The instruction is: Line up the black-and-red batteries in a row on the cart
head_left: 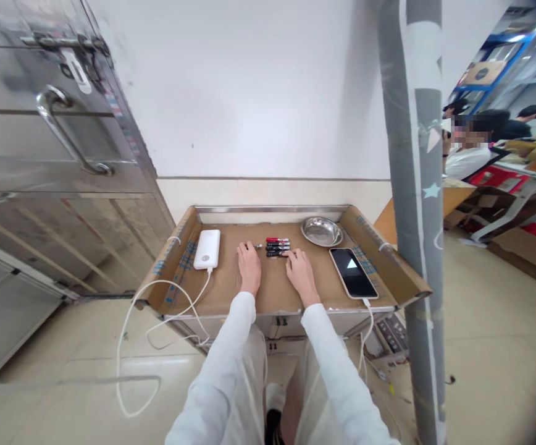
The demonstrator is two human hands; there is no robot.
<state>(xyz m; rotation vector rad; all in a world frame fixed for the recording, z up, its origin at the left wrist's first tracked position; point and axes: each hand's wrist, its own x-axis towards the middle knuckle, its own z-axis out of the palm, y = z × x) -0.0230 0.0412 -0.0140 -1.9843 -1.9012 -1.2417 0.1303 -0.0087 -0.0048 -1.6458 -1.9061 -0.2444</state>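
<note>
My left hand (248, 267) lies on the cardboard-lined table (231, 290), fingers stretched forward toward a small dark pen-like piece (257, 246) at its fingertips. To its right, my right hand (299, 270) rests flat too, fingertips touching the near end of a small row of pens (277, 247) with red and black caps. Both hands look open; neither grips anything.
A white power bank (206, 249) with a trailing white cable (129, 346) lies at the left. A steel dish (322, 231) sits at the back right, a phone (353, 272) in front of it. Steel cabinet (55, 154) left, grey pillar (416, 216) right, people beyond.
</note>
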